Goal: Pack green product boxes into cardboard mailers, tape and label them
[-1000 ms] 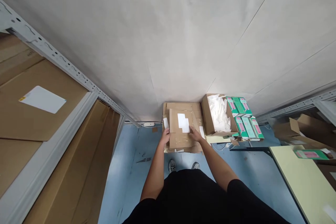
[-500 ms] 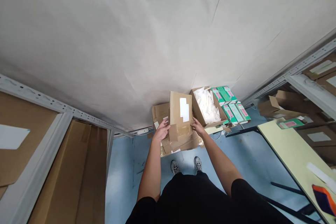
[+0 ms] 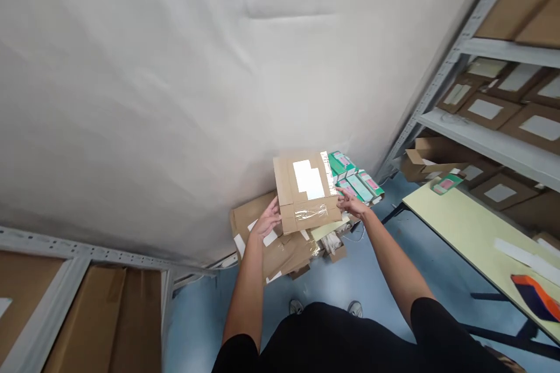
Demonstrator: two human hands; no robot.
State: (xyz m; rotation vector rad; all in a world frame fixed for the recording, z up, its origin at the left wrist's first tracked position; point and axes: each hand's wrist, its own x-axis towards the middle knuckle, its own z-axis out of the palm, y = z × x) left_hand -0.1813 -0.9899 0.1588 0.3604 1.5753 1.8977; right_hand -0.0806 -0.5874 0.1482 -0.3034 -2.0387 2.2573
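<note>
Between my two hands is a brown cardboard box (image 3: 286,178), which looks folded flat or shallow, with a stepped white label on its face and shiny clear tape across its lower part. My left hand (image 3: 268,219) grips its lower left edge, the fingers partly behind it. At the lower right edge my right hand (image 3: 351,204) has its fingertips pinching the cardboard. Beneath it lie several flattened cardboard pieces (image 3: 280,253) with white labels. Green and pink boxes (image 3: 359,185) stand just beyond my right hand.
A pale wall (image 3: 196,99) rises in front. To the right stands a light yellow table (image 3: 464,215) holding a green box, a white strip and an orange and dark blue item (image 3: 534,297). Metal shelving (image 3: 490,145) with cardboard boxes runs behind it; another rack (image 3: 79,280) is at the left.
The view has swung to the right. The cardboard box has shifted right, turned to show more of its width, and now covers the open carton of white bags. Both hands still hold it.
</note>
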